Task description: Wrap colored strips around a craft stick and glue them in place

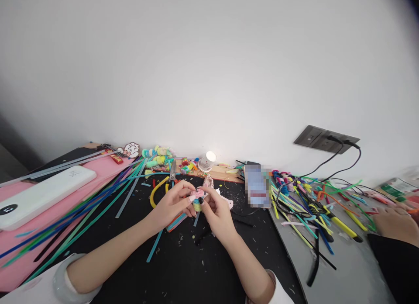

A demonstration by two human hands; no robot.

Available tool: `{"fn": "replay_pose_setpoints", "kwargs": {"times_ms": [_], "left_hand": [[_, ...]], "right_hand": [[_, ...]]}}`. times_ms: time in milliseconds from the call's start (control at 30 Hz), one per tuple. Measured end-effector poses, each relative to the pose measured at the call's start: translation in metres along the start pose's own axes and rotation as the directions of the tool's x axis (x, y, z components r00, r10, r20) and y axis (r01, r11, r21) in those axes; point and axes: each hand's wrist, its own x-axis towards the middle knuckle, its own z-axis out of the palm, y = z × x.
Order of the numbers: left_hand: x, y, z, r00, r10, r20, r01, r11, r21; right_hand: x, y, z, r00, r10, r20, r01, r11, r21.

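My left hand [172,204] and my right hand [218,210] meet over the black mat [183,264], fingertips pinched together on a small pink, yellow and blue chenille craft piece [197,200]. Both hands are closed on it. Pliers [172,171] lie just behind my left hand, beside a bent yellow stem [155,191]. Long blue and green stems [98,199] fan out to the left.
A white power bank [39,195] rests on a pink sheet [49,216] at left. A phone [257,186] stands behind my right hand. Tangled coloured stems [314,203] and black cables cover the grey surface at right, where another person's hand [394,223] rests. A wall socket [325,139] holds plugs.
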Motion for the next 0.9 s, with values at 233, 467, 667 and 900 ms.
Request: {"fn": "replay_pose_setpoints", "kwargs": {"times_ms": [233, 467, 667, 900], "left_hand": [[-0.0002, 0.0009, 0.0013, 1.0, 0.011, -0.001, -0.011, 1.0, -0.023], [0.0001, -0.0013, 0.0005, 1.0, 0.023, 0.0, -0.023, 1.0, 0.009], [0.0001, -0.0013, 0.0001, 0.999, 0.033, 0.015, -0.034, 0.999, 0.026], [-0.0013, 0.0033, 0.0013, 1.0, 0.016, 0.002, -0.016, 0.999, 0.042]], "right_hand": [[0.0, -0.0014, 0.0004, 1.0, -0.005, -0.005, 0.005, 1.0, -0.005], [0.0002, -0.0017, 0.0003, 1.0, -0.017, -0.001, 0.017, 1.0, -0.009], [0.0001, -0.0018, 0.0005, 1.0, -0.008, 0.003, 0.008, 1.0, -0.007], [0.0007, -0.005, 0.0004, 1.0, -0.015, -0.006, 0.015, 1.0, -0.01]]}}
